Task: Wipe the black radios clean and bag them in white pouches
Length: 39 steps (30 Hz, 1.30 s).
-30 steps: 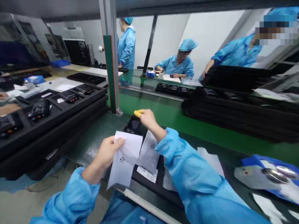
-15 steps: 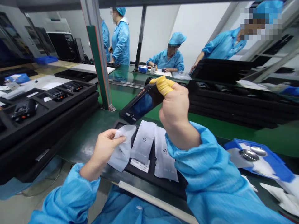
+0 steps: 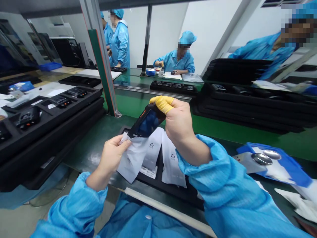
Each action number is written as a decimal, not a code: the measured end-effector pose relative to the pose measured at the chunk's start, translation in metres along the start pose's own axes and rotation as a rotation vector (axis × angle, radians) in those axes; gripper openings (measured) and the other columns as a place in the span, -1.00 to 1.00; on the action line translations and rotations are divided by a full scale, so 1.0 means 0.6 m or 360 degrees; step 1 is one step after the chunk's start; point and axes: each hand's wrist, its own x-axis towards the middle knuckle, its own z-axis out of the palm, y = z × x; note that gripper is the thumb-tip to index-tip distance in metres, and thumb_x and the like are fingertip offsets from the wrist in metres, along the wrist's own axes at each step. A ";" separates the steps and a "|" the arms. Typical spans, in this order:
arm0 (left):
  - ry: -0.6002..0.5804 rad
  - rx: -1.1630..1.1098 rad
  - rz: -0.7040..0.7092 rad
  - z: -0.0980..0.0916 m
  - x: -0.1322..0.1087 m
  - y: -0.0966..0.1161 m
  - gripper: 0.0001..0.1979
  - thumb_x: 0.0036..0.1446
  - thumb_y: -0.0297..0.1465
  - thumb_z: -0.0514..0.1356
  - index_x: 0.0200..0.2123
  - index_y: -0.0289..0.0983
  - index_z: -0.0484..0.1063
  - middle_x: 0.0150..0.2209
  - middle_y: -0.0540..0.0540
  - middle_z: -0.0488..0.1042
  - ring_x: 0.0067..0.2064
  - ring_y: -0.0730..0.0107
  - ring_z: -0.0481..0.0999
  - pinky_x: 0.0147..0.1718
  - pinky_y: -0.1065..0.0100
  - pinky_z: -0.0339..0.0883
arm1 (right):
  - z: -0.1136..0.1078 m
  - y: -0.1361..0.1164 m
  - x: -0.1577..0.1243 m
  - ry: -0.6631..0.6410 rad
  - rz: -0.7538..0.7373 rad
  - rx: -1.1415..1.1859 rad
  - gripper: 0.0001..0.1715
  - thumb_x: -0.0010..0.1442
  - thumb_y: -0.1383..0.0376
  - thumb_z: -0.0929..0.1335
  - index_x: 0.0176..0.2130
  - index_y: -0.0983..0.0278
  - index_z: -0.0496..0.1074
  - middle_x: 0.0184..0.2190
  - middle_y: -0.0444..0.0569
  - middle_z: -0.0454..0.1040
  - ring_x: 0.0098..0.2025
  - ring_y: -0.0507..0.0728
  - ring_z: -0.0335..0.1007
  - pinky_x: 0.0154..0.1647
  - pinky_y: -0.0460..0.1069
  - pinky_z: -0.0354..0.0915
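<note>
My left hand (image 3: 114,152) pinches the top edge of a translucent white plastic bag (image 3: 132,159). With yellow finger cots on its fingers, my right hand (image 3: 177,120) grips the upper end of a black handheld device (image 3: 147,122) that has a dark screen and an orange side button. The device is tilted, and its lower end is in the mouth of the bag. Behind and beside it, a second bag (image 3: 152,148) and a third bag (image 3: 172,162), both printed with a recycling mark, lie on a black foam tray (image 3: 160,181). A white label (image 3: 149,172) shows under the second bag.
Stacked foam trays (image 3: 81,112) with black devices stand at the left, and another stack (image 3: 242,109) at the back right. A blue bin (image 3: 294,168) with round metal pieces sits at the right. A metal post (image 3: 100,59) rises ahead. Co-workers in blue are across the bench.
My right hand has brought the device down and toward me, so its lower end has entered the bag's mouth. The bag's opening has widened in my left hand.
</note>
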 end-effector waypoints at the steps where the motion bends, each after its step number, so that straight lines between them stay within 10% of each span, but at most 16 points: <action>1: -0.0019 0.0001 -0.0006 0.001 -0.002 -0.001 -0.59 -0.33 -0.15 0.45 -0.42 -0.30 0.55 -0.51 -0.03 0.54 -0.45 0.35 0.49 -0.44 0.37 0.38 | -0.002 -0.001 0.000 -0.0006 0.0001 -0.0012 -0.64 -0.16 0.01 0.51 -0.48 0.23 0.55 -0.45 -0.15 0.56 -0.31 0.07 0.48 -0.18 0.01 0.41; 19: -0.0196 0.0152 0.0192 0.024 -0.005 0.015 -0.47 -0.11 -0.06 0.34 -0.14 -0.31 0.54 -0.36 -0.08 0.59 -0.33 0.25 0.55 -0.33 0.31 0.44 | 0.006 -0.016 -0.017 -0.0321 -0.0127 -0.0488 -0.78 0.00 0.14 0.43 -0.46 0.24 0.56 -0.43 -0.11 0.52 -0.32 0.08 0.42 -0.22 -0.01 0.33; 33: 0.0183 0.0314 0.0869 0.062 0.016 0.049 -0.64 0.15 -0.11 0.16 -0.26 -0.28 0.56 -0.31 -0.05 0.58 -0.20 0.28 0.55 -0.20 0.34 0.39 | -0.005 -0.014 -0.037 -0.0452 -0.0355 -0.0849 -0.82 0.08 0.19 0.41 -0.26 0.13 0.57 -0.21 -0.12 0.55 -0.09 0.11 0.41 0.02 0.06 0.33; 39: 0.0190 0.0180 0.0519 0.032 0.092 0.028 -0.63 0.12 -0.08 0.18 -0.39 -0.31 0.46 -0.46 -0.04 0.53 -0.36 0.36 0.55 -0.32 0.35 0.41 | -0.063 -0.035 -0.050 -0.0354 -0.0362 -0.1048 -0.82 0.08 0.28 0.41 -0.24 0.10 0.56 -0.19 -0.12 0.52 -0.05 0.15 0.40 0.07 0.13 0.32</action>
